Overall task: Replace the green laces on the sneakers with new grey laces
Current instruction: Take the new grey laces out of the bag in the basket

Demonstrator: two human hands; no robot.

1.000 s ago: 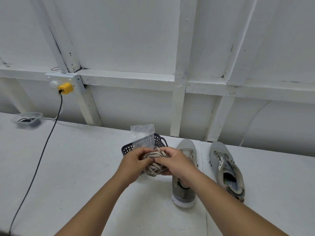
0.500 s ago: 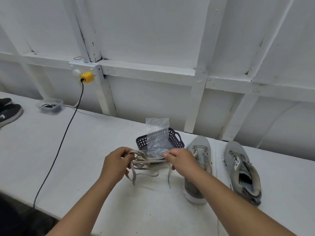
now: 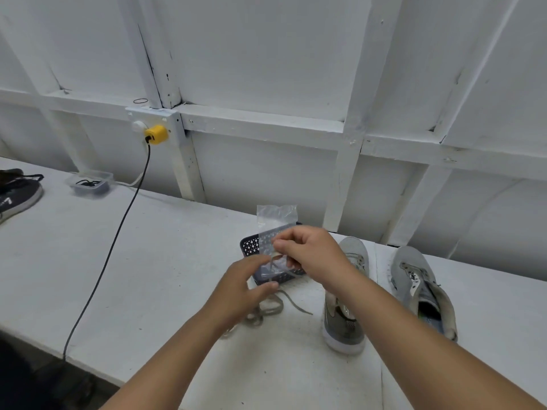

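Head view of a white worktop (image 3: 148, 261) set against a white timber-framed wall. The right hand (image 3: 310, 253) is raised above a dark perforated basket (image 3: 251, 247) near the back edge of the worktop, its thumb and fingertips pinching one end of the grey laces (image 3: 272, 306). From that pinch the lace runs down in front of the basket to a loose tangle lying on the worktop just in front of it. The left hand (image 3: 239, 288) is lower and nearer the front edge, over the tangle, with fingers loosely curved and the thumb extended; motion blur leaves it unclear whether this hand grips a strand. A clear plastic bag (image 3: 275, 220) stands upright in the basket, partly behind the right hand.

Two grey sneakers lie to the right of the basket, toes towards the wall: the left sneaker (image 3: 343, 321), partly crossed by the right forearm, and the right sneaker (image 3: 420, 291), apart from it towards the right end of the worktop. Both appear unlaced.

At the far left edge lies a dark shoe (image 3: 17, 196); beside it, near the wall, sits a small clear container (image 3: 90, 184). A yellow plug (image 3: 156, 134) occupies a wall socket, and its black cable (image 3: 112, 247) crosses the worktop and drops over the front edge.
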